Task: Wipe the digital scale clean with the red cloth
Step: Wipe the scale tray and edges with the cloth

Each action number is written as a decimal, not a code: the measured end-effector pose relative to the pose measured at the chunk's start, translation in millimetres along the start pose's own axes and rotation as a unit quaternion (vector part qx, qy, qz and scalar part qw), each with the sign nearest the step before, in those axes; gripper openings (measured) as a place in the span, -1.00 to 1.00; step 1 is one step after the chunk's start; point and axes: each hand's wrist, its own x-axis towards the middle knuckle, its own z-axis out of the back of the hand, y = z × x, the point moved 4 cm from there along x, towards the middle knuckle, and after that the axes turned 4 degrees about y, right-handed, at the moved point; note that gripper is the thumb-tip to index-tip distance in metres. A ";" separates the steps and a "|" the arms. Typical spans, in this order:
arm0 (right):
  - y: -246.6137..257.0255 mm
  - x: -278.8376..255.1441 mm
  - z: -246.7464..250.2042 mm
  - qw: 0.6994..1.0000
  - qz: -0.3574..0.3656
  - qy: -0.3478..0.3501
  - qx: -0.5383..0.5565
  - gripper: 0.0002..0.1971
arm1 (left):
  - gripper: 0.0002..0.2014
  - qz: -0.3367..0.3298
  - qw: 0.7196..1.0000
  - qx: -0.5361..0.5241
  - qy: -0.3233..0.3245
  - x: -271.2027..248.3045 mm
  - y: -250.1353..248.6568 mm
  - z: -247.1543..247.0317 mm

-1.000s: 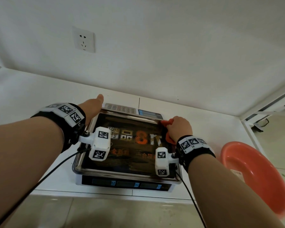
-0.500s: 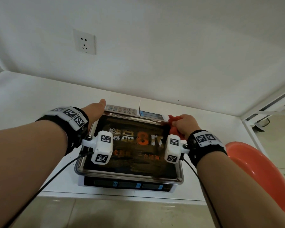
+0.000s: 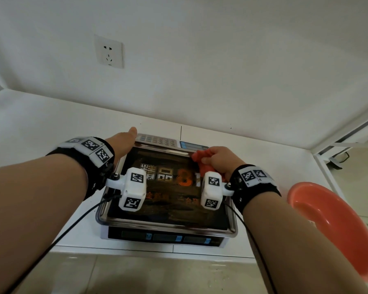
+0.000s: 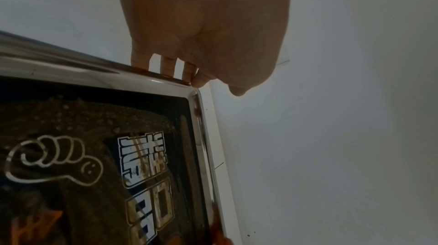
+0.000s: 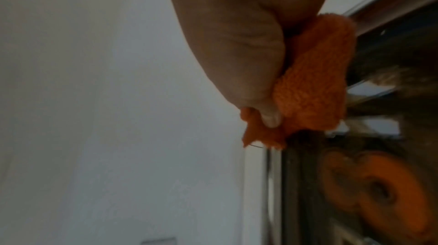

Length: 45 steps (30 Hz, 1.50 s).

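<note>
The digital scale [image 3: 168, 217] sits on the white counter, its steel pan holding a dark printed sheet smeared with brown grime. My right hand [image 3: 218, 161] grips the bunched red cloth [image 3: 200, 159] at the pan's far right corner; the right wrist view shows the thumb clamped over the red cloth [image 5: 315, 88] against the steel rim [image 5: 275, 174]. My left hand [image 3: 123, 143] lies along the scale's far left edge, thumb stretched toward the keypad [image 3: 157, 141]. In the left wrist view its fingertips [image 4: 166, 67] rest against the pan's rim [image 4: 203, 136].
A red plastic basin [image 3: 331, 228] sits low at the right, beyond the counter's end. The white wall with a socket [image 3: 108, 52] rises right behind the scale. The counter's front edge [image 3: 157, 250] runs just below the scale, with tiled floor beneath.
My right hand has carried the cloth from the pan's right side up to its far right corner. My left hand has stayed on the left edge.
</note>
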 end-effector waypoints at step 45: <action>16.6 9.6 -1.8 0.998 -0.061 -0.024 -0.020 -0.76 | -0.21 0.002 0.997 -0.065 0.051 52.7 32.1 14.6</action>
